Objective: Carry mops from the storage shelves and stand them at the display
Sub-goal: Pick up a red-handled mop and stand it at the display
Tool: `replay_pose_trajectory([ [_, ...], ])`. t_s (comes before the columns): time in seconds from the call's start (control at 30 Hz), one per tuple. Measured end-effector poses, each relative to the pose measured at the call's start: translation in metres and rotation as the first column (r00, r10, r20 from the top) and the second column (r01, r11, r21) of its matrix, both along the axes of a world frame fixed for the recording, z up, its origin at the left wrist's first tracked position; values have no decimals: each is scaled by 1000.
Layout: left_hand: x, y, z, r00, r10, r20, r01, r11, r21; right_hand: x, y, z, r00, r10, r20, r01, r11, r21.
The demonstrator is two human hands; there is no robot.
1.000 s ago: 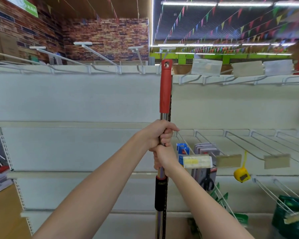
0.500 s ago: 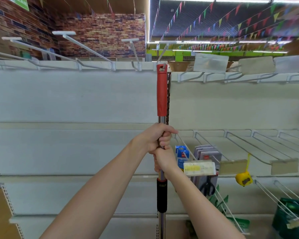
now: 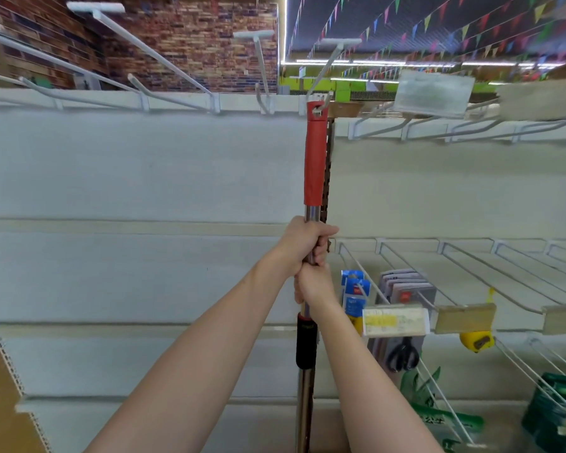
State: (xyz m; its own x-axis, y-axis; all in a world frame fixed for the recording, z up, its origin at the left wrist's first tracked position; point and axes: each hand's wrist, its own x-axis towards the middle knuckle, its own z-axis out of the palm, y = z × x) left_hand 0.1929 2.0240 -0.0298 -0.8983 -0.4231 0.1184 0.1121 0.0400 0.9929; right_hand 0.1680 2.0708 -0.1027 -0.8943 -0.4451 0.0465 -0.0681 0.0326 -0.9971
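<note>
Now that the mop handle (image 3: 315,158) has been raised until its top hole meets the display hook (image 3: 324,107), it is gripped upright by the left hand (image 3: 303,245) above and the right hand (image 3: 312,284) below; hanging seems nearly achieved.

Shop; display hooks (image 3: 356,266), price tags (image 3: 396,321)

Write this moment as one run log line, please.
left hand: grips steel mop pole with red handle | right hand: grips below | top hole: at white hook
</note>
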Motion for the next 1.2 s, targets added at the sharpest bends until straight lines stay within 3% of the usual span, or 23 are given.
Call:
replay_pose_trajectory([
  [0.23, -17, -16, -11, 974, 167, -151, -188, 972, -139, -20, -24, -7, 999, -39, 11, 40, 992, -122],
  [0.37, -28, -26, -14, 968, 168, -188, -196, 970, -145, -31, -38, -12, 993, -83, -78, 73, 990, -123],
  [0.57, -47, -39, -15, 958, 199, -204, -239, 951, -195, -51, -52, -8, 996, -78, -45, 71, 987, -142],
  [0.73, -69, -54, -14, 963, 193, -187, -222, 964, -147, -70, -65, -4, 993, -96, -70, 92, 994, -62],
  [0.87, -87, -66, -16, 960, 202, -196, -232, 962, -146, -86, -76, -5, 992, -105, -77, 92, 984, -156],
  [1.2, -111, -80, -17, 965, 187, -185, -223, 955, -198, -111, -90, -12, 986, -140, -85, 120, 970, -209],
])
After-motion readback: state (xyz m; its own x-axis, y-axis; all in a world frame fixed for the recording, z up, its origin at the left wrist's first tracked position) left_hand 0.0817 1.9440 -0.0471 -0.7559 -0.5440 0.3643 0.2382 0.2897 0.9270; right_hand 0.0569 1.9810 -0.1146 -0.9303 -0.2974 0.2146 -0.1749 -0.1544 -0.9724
